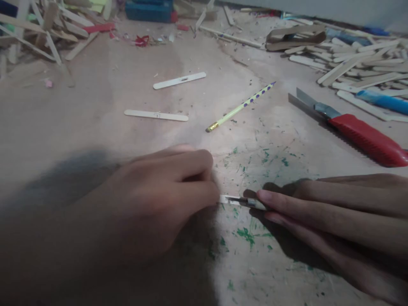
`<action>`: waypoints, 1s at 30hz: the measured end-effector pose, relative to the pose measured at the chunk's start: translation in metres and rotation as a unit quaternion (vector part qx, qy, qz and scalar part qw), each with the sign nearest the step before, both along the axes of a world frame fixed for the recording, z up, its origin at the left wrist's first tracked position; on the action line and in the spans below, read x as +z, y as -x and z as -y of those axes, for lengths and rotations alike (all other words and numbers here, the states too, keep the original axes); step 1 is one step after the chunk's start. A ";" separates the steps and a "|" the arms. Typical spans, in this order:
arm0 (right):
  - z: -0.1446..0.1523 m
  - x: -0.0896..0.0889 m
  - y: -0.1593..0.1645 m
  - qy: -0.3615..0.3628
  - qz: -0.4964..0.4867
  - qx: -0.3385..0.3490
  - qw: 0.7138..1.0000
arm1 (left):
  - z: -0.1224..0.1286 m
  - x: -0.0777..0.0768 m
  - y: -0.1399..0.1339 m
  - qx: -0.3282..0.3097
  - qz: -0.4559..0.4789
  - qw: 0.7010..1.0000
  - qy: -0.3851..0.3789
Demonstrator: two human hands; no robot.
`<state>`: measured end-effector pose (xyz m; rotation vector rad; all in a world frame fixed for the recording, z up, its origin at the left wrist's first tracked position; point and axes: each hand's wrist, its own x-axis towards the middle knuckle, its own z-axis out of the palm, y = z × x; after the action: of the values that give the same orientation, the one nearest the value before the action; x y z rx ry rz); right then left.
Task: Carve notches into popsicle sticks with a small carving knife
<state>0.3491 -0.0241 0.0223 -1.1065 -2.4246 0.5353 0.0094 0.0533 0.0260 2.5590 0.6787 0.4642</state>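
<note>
My left hand [165, 191] is closed, its fingers pinched down near the table. From its fingertips sticks out a short pale end of what looks like a popsicle stick [224, 199]; the rest is hidden under the hand. My right hand [321, 212] grips a slim craft knife [251, 202] low over the table, with its blade pointing left and meeting that pale end. Beyond my hands lie two popsicle sticks, an upper one [172, 83] with a dark mark or slot at its middle and a lower one [146, 114] with small pencil lines.
A dotted pencil [232, 111] lies past my hands. At the right rests a red-handled utility knife [366, 138], blade out. A heap of popsicle sticks [357, 68] fills the far right, more wood scraps [47, 34] the far left. A blue box [148, 10] stands at the back.
</note>
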 end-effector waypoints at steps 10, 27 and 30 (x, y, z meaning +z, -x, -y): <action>-0.026 0.004 -0.008 -0.012 0.025 0.076 0.997 | 0.005 0.001 -0.002 0.022 0.008 1.000 0.012; -0.031 0.002 -0.010 -0.061 -0.005 0.080 0.995 | 0.003 -0.007 0.001 0.011 0.033 0.999 -0.017; -0.030 -0.003 -0.003 -0.072 -0.019 0.067 0.995 | 0.005 -0.010 0.004 0.014 0.040 0.999 -0.027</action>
<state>0.3524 0.0062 0.0193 -0.8727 -2.4735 0.4119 0.0050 0.0487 0.0160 2.5675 0.6833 0.5991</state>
